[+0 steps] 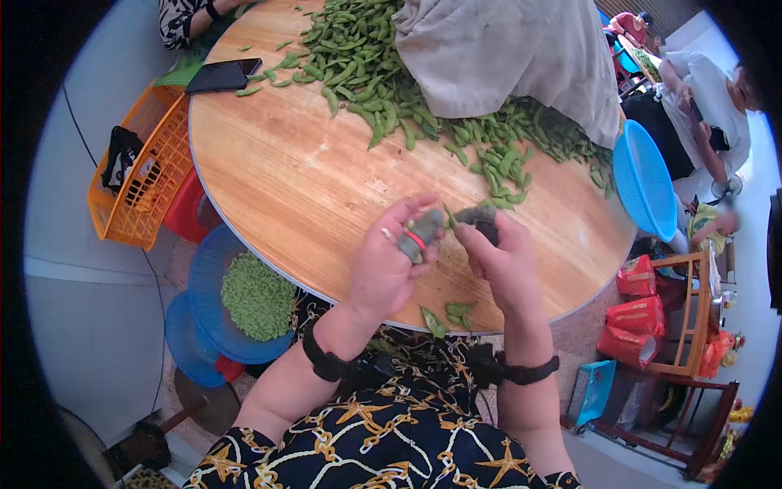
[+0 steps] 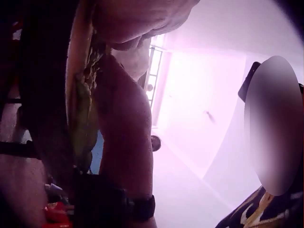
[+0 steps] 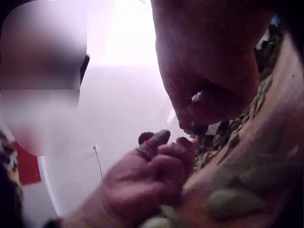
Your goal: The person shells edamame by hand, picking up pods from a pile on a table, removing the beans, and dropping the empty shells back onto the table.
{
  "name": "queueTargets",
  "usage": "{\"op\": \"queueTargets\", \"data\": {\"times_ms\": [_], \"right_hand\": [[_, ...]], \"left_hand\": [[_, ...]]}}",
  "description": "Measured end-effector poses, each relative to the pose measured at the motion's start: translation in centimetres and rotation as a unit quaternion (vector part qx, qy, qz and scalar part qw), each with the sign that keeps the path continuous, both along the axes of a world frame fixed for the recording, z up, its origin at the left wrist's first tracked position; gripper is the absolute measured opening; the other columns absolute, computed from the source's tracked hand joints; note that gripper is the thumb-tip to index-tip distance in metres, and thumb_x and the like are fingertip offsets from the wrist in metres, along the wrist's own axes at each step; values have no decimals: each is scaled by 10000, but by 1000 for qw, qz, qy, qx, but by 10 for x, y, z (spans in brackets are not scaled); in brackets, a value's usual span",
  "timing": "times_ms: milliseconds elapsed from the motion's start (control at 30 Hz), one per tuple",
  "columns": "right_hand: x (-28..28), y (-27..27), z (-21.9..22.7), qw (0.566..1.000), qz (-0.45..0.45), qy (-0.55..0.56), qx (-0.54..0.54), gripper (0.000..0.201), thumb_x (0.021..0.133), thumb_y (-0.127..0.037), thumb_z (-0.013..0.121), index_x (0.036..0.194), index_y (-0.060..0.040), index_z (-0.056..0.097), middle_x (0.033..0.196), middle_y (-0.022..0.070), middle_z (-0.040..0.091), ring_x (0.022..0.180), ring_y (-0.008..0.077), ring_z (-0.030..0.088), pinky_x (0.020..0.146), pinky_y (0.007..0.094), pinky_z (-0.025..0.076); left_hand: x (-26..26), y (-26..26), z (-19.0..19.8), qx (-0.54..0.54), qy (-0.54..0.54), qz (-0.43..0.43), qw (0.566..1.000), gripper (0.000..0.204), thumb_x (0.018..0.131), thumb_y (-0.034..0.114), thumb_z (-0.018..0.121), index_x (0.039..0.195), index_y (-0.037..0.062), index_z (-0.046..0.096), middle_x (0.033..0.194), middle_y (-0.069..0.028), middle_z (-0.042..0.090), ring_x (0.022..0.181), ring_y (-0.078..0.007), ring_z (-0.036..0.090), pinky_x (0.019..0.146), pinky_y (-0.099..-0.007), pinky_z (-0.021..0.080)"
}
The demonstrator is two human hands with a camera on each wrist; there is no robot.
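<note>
Over the near part of the round table, my right hand (image 1: pixel 509 253) pinches a green soybean pod (image 1: pixel 450 216) between its thumb and fingers. A dark cover (image 1: pixel 482 220) wraps one of its digits. Close on the left, my left hand (image 1: pixel 381 265) has its thumb in a grey-green cover (image 1: pixel 421 234) with a red band. Its thumb tip is right at the pod; whether its curled fingers hold anything I cannot tell. In the right wrist view the left hand (image 3: pixel 147 180) shows from the side. A few loose pods (image 1: pixel 446 316) lie below the hands.
A heap of pods (image 1: pixel 358 57) spreads across the far side of the table (image 1: pixel 269 179), partly under a grey cloth (image 1: pixel 505 57). A phone (image 1: pixel 224 75) lies at the left edge. Below stands a blue basket (image 1: pixel 204 281) with shelled beans (image 1: pixel 257 297); an orange crate (image 1: pixel 122 208) is nearby.
</note>
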State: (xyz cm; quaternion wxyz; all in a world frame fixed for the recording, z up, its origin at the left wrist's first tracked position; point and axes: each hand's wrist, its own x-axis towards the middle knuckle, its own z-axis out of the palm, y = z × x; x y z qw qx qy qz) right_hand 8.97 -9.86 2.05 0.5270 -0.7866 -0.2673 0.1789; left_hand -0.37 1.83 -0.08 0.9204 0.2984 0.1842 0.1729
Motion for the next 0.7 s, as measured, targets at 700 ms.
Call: {"op": "queueTargets", "data": {"times_ms": [700], "right_hand": [[-19,-28,0,903,94,400,128,156,908,-189,450,859,-59,522,662,-30,490,512,29,377,445,169,296]], "left_hand": [[-2,0,-16,155,-27,-158,975,110,814,72,579,915,34,556,818,1,570,669,-45,515,547,-149,390]]}}
